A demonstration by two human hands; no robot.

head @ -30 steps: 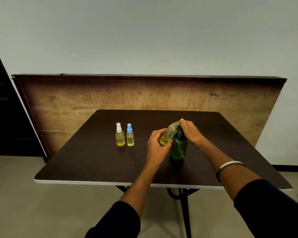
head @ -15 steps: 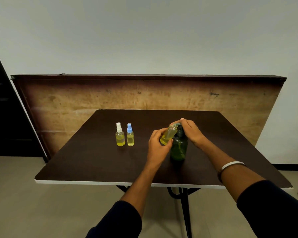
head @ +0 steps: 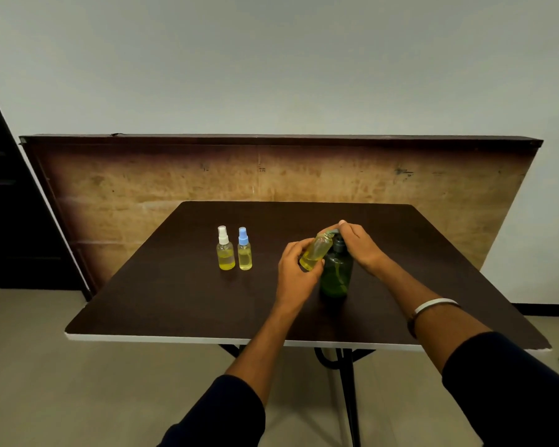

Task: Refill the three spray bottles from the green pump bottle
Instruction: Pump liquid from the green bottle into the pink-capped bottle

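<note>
A dark green pump bottle (head: 335, 275) stands upright on the dark table (head: 181, 298). My right hand (head: 359, 243) rests on top of its pump head, fingers curled over the nozzle. My left hand (head: 296, 272) holds a small uncapped spray bottle (head: 316, 251) with yellow liquid, tilted so its open mouth meets the nozzle. Its cap is not visible. To the left stand two capped spray bottles side by side, one with a white cap (head: 225, 253) and one with a blue cap (head: 244, 250), both partly filled with yellow liquid.
A large wooden board (head: 142, 182) leans against the wall behind the table. The table's white front edge (head: 175, 338) is close to me, with black legs beneath. A dark doorway is at the far left, and a cable lies on the floor at right.
Almost nothing has moved. Both hands stay at the pump bottle, with the small bottle held at the nozzle as before.
</note>
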